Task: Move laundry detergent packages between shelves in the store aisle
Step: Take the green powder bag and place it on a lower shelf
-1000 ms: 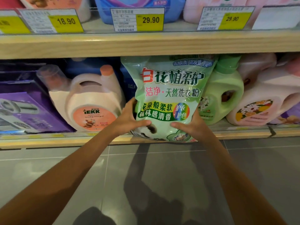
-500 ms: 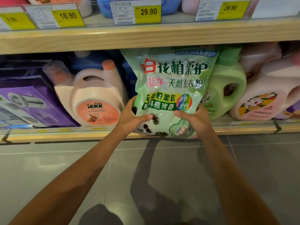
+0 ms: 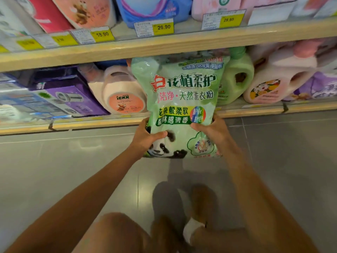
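Green bag hangs upright before the lower shelf — left hand and right hand each pinch a bottom corner, seemingly bearing its weight clear of the shelf lip.

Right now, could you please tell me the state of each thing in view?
green detergent bag, upright, held in front of the lower shelf.
left hand, gripping the bag's lower left edge.
right hand, gripping its lower right edge.
green jug, capped, standing on the lower shelf.
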`<action>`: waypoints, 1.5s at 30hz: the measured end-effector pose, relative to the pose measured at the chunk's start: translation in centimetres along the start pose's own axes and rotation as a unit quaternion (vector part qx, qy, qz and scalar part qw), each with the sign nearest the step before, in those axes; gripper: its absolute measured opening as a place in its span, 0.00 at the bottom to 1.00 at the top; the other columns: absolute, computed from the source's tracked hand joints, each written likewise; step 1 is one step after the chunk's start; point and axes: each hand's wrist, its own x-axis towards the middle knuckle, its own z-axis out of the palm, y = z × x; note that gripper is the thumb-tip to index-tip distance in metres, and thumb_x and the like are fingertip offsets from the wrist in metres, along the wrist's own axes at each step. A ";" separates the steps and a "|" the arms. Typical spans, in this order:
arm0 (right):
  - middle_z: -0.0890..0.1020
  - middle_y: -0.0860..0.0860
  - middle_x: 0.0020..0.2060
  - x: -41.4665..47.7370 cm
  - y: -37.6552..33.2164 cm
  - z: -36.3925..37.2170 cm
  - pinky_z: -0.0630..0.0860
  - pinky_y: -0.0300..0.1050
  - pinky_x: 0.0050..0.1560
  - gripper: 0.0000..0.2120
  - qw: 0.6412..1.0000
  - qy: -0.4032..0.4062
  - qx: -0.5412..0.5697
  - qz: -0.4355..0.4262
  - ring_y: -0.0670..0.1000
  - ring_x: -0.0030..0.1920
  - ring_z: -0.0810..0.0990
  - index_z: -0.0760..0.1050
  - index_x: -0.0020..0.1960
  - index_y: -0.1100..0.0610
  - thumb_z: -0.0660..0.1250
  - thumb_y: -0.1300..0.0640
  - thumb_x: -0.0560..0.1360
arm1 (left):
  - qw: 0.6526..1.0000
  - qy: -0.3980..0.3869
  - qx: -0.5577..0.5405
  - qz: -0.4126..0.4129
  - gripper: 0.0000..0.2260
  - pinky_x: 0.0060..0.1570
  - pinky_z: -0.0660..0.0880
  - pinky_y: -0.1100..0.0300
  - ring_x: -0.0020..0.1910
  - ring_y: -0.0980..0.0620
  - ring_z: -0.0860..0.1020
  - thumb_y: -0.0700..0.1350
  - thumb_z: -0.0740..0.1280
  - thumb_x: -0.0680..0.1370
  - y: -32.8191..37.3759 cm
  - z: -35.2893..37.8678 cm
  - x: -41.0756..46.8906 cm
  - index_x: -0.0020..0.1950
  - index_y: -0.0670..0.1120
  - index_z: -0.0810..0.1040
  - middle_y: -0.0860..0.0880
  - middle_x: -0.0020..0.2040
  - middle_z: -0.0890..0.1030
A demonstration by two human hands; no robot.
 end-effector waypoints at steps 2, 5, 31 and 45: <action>0.83 0.34 0.31 -3.8 -1.1 -0.8 0.73 0.25 0.29 0.15 0.999 -0.005 0.014 0.029 0.33 0.34 0.81 0.77 0.42 0.47 0.80 0.59 0.62 | 1.000 -0.011 0.005 -0.021 0.25 0.40 0.77 0.65 0.43 0.57 0.82 0.39 0.78 0.65 1.7 -0.4 -3.6 0.56 0.51 0.72 0.54 0.47 0.81; 0.82 0.37 0.29 -9.6 -3.2 -2.5 0.72 0.26 0.27 0.14 0.997 0.007 0.014 0.074 0.33 0.30 0.80 0.77 0.40 0.47 0.80 0.59 0.62 | 0.999 -0.035 0.012 -0.035 0.20 0.40 0.77 0.66 0.41 0.59 0.82 0.38 0.77 0.67 4.8 -0.9 -9.7 0.52 0.51 0.73 0.55 0.45 0.81; 0.82 0.44 0.42 -46.5 -25.7 -38.0 0.76 0.31 0.33 0.19 0.998 0.014 -0.017 -0.052 0.38 0.35 0.82 0.73 0.47 0.48 0.79 0.59 0.63 | 0.998 -0.055 -0.014 0.020 0.20 0.46 0.78 0.58 0.47 0.51 0.83 0.41 0.78 0.66 34.4 18.1 -50.5 0.55 0.50 0.77 0.49 0.50 0.84; 0.84 0.51 0.49 -46.5 -29.5 -56.4 0.80 0.48 0.50 0.27 0.993 0.083 -0.012 -0.081 0.51 0.46 0.84 0.74 0.59 0.54 0.78 0.54 0.63 | 0.992 -0.101 0.017 0.076 0.34 0.63 0.73 0.45 0.58 0.47 0.79 0.48 0.79 0.63 45.7 33.8 -50.7 0.66 0.48 0.72 0.48 0.59 0.81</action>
